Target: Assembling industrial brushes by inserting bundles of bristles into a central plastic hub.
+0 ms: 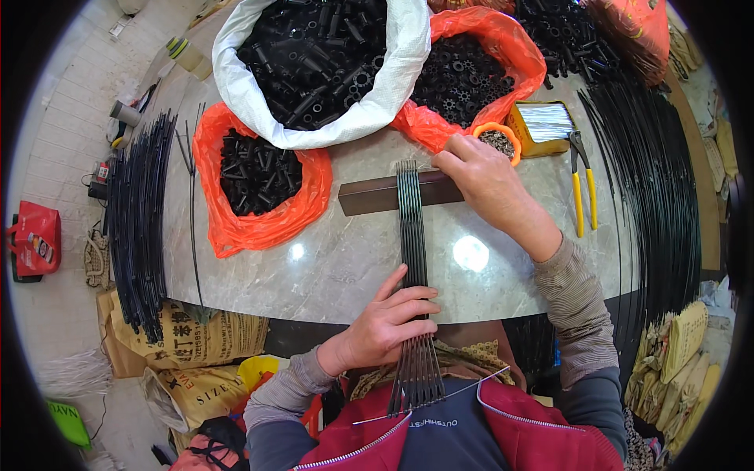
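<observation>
A flat bundle of thin black rods runs away from my body across the grey marble-look table. My left hand is closed over the bundle near the table's front edge, its fingers lying across the rods. Toward my chest the rods fan out, and a thin silver wire crosses their near ends. Their far ends rest on a dark brown bar. Just right of those far ends, above the bar, my right hand is pinched shut. What lies between its fingertips is too small to make out.
Behind stand a white sack and red bags of black parts. An orange-rimmed cup, a yellow box of silver wires and yellow-handled pliers sit right. Black rods are piled left and right.
</observation>
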A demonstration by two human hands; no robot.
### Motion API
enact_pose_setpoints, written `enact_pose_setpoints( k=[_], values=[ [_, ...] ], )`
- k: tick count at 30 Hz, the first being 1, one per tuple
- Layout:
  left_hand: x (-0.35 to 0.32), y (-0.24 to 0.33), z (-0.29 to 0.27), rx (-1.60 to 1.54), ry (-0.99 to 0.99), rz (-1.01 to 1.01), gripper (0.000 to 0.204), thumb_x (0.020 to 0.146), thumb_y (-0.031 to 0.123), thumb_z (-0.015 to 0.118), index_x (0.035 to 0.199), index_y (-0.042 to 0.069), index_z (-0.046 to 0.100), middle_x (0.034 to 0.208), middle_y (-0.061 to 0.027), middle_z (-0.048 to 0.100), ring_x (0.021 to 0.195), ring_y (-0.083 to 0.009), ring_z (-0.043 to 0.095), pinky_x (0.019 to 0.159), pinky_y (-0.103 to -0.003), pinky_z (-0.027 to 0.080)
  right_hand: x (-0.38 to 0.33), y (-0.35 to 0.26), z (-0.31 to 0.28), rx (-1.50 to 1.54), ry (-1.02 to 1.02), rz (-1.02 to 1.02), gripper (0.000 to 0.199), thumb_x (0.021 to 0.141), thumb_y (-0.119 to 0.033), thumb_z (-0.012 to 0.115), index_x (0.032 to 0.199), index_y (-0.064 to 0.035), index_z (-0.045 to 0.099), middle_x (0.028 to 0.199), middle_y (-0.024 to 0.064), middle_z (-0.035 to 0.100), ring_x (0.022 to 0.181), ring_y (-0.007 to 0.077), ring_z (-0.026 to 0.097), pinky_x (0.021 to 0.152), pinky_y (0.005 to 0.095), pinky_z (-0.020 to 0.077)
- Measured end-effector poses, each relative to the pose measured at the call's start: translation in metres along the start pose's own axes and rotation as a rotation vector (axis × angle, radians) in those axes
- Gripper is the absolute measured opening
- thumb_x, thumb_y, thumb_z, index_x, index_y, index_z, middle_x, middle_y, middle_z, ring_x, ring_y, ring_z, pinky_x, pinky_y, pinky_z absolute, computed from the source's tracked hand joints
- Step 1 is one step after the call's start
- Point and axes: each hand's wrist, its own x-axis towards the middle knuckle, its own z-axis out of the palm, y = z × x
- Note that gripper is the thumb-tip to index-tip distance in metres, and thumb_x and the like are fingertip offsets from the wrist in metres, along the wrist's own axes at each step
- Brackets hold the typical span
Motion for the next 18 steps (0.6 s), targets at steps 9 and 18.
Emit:
enact_pose_setpoints(
  k=[9, 18],
  values=[
    [-0.0019, -0.0037, -0.0016, 0.013, -0.044, -0.008, 0.019, 0.078, 0.012, 0.072, 0.097, 0.012, 0.072, 0.113, -0.0058, 0.068, 0.122, -0.0280, 0.059, 0.119, -0.059, 0.021, -0.0004, -0.0030, 0.0013, -0.021, -0.018, -0.003, 0.026, 0.078, 0.002, 0.059, 0.103, -0.0030, 0.060, 0.096, 0.0129, 0.055, 0.094, 0.0327, 0.060, 0.081, 0.0420, 0.0494],
    [0.0004, -0.0033, -0.0002, -0.001, -0.019, 0.000, 0.023, 0.073, 0.006, 0.069, 0.095, 0.011, 0.070, 0.112, -0.0056, 0.066, 0.122, -0.0278, 0.058, 0.119, -0.059, 0.021, 0.0007, -0.0030, 0.0037, -0.031, -0.013, -0.005, 0.023, 0.080, 0.000, 0.059, 0.102, -0.0033, 0.060, 0.096, 0.0125, 0.056, 0.094, 0.0330, 0.060, 0.079, 0.0422, 0.0499]
  ],
)
